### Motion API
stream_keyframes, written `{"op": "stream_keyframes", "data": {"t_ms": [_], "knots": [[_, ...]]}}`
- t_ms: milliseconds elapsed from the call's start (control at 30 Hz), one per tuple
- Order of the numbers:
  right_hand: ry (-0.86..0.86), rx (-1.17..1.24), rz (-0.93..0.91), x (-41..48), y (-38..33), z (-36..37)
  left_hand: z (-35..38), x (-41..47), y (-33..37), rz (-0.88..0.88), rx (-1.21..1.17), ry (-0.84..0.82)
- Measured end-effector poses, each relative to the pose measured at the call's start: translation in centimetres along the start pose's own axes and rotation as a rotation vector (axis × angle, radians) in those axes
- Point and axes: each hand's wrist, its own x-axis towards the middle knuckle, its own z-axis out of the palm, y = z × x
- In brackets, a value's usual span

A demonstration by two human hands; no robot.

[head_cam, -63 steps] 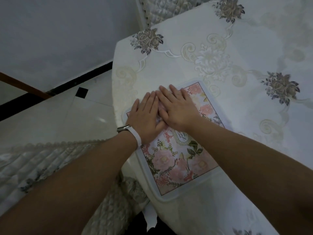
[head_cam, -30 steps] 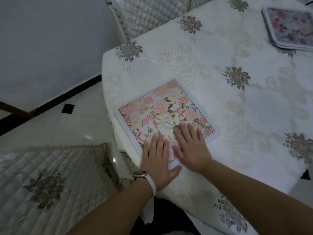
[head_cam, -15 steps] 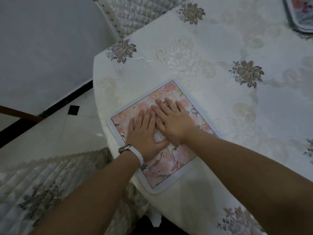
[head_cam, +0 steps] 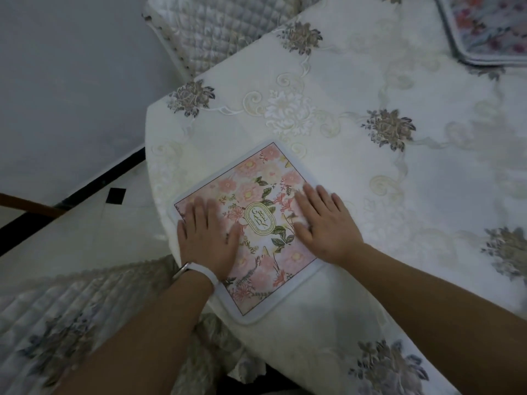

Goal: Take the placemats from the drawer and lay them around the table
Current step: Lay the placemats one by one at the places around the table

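Note:
A square pink floral placemat [head_cam: 258, 192] with a white border and an oval label in its middle lies flat at the table's near left edge. My left hand [head_cam: 206, 238] presses palm-down on its left part, fingers spread, a white wristband on the wrist. My right hand [head_cam: 325, 223] lies flat on its right edge, partly on the tablecloth. Neither hand grips anything. More floral placemats [head_cam: 484, 27] lie stacked at the far right corner of the view.
The table [head_cam: 370, 172] wears a white embroidered cloth with grey flowers. A quilted chair [head_cam: 216, 27] stands behind the table's far left side. Another quilted chair seat [head_cam: 71, 317] is at my lower left. Pale floor tiles and a dark skirting line run along the left.
My hands, side by side in the placemat's middle half a second ago, have slid apart to its left and right sides. The view has shifted a little.

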Motion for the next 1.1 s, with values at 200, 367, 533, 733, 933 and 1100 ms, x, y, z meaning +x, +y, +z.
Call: {"op": "stream_keyframes", "data": {"t_ms": [200,367,533,733,933,1100], "knots": [[-0.048,0.058,0.207,-8.0,0.7,0.9,0.9,-7.3,-0.2,0.157,0.031,-0.121],[-0.141,0.124,0.358,-13.9,-1.4,-0.1,0.9,-14.0,-3.2,0.294,0.053,-0.218],[-0.069,0.146,0.382,-19.8,-5.3,-2.4,-1.1,-18.6,-5.3,0.353,-0.011,-0.267],[0.013,0.149,0.405,-25.8,-8.5,-2.8,-3.6,-21.6,-6.9,0.481,-0.034,-0.176],[0.145,-0.017,0.327,-30.9,-10.0,-4.7,-6.8,-22.9,-4.3,0.678,-0.017,-0.027],[0.238,-0.045,0.345,-34.4,-8.8,-7.6,-9.0,-24.0,0.2,0.842,0.008,0.039]]}}
